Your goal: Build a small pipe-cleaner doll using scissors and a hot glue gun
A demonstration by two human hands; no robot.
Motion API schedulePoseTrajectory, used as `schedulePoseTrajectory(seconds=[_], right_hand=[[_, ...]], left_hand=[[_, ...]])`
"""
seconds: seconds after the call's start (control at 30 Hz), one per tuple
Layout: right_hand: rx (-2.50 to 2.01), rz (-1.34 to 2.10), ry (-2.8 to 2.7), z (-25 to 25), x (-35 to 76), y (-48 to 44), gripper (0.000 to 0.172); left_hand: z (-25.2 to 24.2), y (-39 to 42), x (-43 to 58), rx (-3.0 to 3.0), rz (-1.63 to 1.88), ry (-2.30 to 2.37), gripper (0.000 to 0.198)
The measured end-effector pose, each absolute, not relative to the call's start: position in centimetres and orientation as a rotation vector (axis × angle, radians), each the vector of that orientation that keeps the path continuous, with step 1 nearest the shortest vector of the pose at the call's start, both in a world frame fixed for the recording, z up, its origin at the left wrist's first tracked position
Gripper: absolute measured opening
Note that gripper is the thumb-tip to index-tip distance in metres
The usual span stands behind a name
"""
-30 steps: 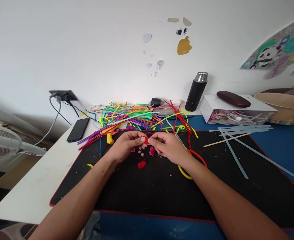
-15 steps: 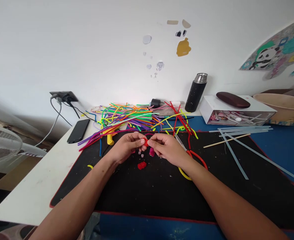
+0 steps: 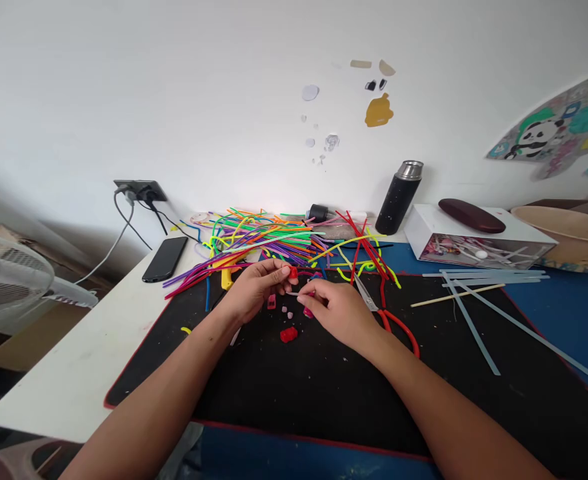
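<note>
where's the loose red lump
In the head view, the red lump lies below centre on the black mat, on the near side of two small pale bits.

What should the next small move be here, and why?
Probably lift the slim pale piece in the right hand to the small red piece: the left hand pinches that red piece at its fingertips, and the slim piece's free end points leftward just below it, seemingly not touching.
</note>
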State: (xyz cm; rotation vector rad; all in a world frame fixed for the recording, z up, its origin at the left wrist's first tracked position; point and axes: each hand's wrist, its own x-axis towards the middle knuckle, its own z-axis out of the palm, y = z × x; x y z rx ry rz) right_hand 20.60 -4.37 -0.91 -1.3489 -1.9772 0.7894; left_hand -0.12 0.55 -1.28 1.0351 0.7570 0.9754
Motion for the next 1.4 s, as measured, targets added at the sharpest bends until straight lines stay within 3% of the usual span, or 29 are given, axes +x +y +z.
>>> schedulePoseTrajectory(seconds=[0.17,0.33,0.8,1.1,1.4], right_hand=[[-1.429,0.527,-2.264,-0.6,19.5,-5.4,0.012],[-1.484,0.361,-2.466,-0.3,18.6,-5.7,0.020],[-1.602,0.256,-2.618,-0.8,17.0,-5.9,0.024],[-1.564,0.351,-2.525,-1.0,16.7,-6.1,0.020],[-1.367,0.755,-1.750,-1.5,19.5,-4.5,0.026]], left_hand=[[-1.0,0.5,-0.1,1.011,0.983,0.756,0.037],[-0.6,0.5,0.0,0.978,0.972,0.752,0.041],[-1.1,0.6,-0.1,0.830,0.926,0.666,0.039],[-1.2,0.7,-0.2,0.809,0.921,0.626,0.032],[-1.3,0.8,-0.4,0.754,0.948,0.652,0.024]])
